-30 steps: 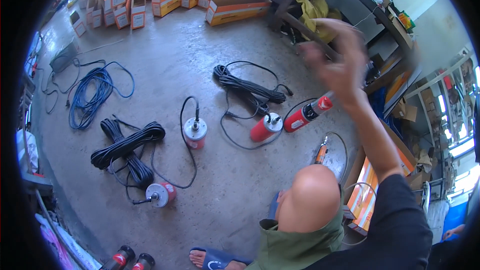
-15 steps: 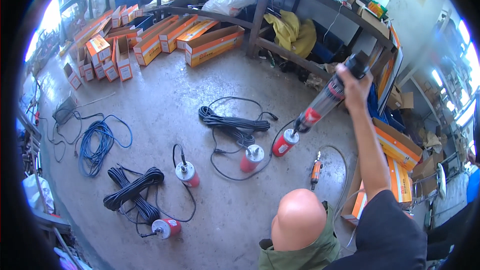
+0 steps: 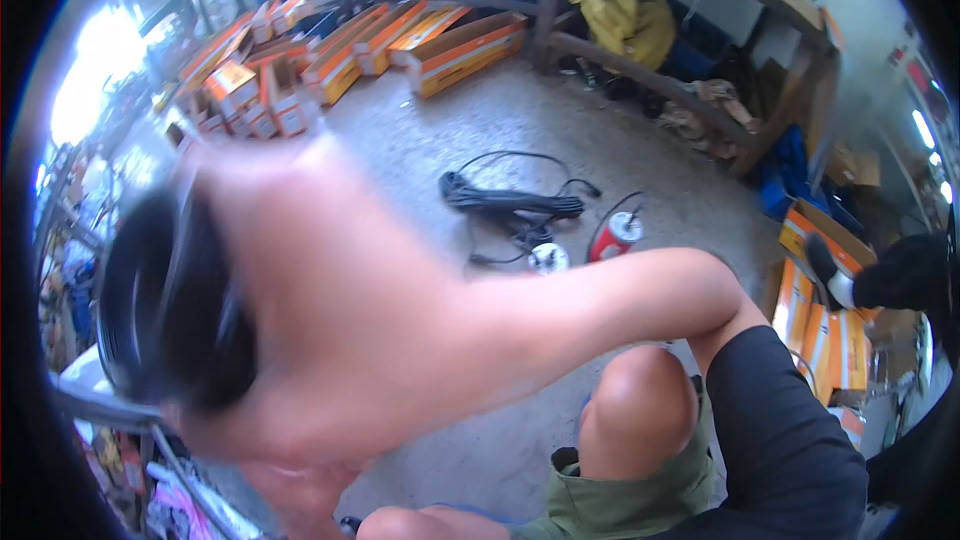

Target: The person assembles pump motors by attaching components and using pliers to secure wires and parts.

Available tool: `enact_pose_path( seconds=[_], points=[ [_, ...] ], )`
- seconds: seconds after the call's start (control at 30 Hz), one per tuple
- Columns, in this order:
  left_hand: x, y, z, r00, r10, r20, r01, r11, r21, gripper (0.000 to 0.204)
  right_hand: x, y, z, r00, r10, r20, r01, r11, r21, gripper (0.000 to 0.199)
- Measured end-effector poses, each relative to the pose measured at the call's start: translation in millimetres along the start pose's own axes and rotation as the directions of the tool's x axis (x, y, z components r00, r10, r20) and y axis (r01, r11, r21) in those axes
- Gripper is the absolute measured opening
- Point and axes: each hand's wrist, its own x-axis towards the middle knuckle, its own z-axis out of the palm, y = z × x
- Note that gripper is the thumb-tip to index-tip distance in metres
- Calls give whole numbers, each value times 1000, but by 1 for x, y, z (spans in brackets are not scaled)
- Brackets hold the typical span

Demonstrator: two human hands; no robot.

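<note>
One black cable bundle (image 3: 515, 205), two red cylindrical pumps (image 3: 615, 237), four long orange-white boxes (image 3: 470, 48), one blurred hand (image 3: 290, 310).

Workshop: stacked orange cartons (image 3: 455, 45), cable coils (image 3: 515, 205), workbench (image 3: 640, 75).

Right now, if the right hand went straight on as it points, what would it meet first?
Likely the grey metal rail at lower left: the blurred right hand, gripping a black round thing, points leftward. Depth is unclear.

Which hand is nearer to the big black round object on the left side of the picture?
Right. The right hand, blurred, lies against the black round object and seems to grip it. The left hand is not in view.
</note>
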Motion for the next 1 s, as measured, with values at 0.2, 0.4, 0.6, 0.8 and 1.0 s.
enact_pose_path(
  seconds=[0.2,0.4,0.6,0.8,1.0],
  points=[
    [-87,-36,-59,914,-381,-139,392,918,63,69,-50,93,153,903,-421,88,410,904,126,86],
    [-182,-28,-104,768,-394,-505,453,892,-7,57,-135,174,108,517,192,834,-355,935,5,55],
    [-288,-11,-116,448,-284,-848,492,870,-32,51,-149,163,119,73,394,916,-770,607,-200,42],
    [-318,-55,-133,441,-264,-858,578,815,46,41,-145,161,132,63,450,891,-702,655,-281,44],
    [-326,-100,-158,376,-144,-915,600,791,122,30,-135,158,139,111,453,884,-651,706,-281,44]
  ],
)
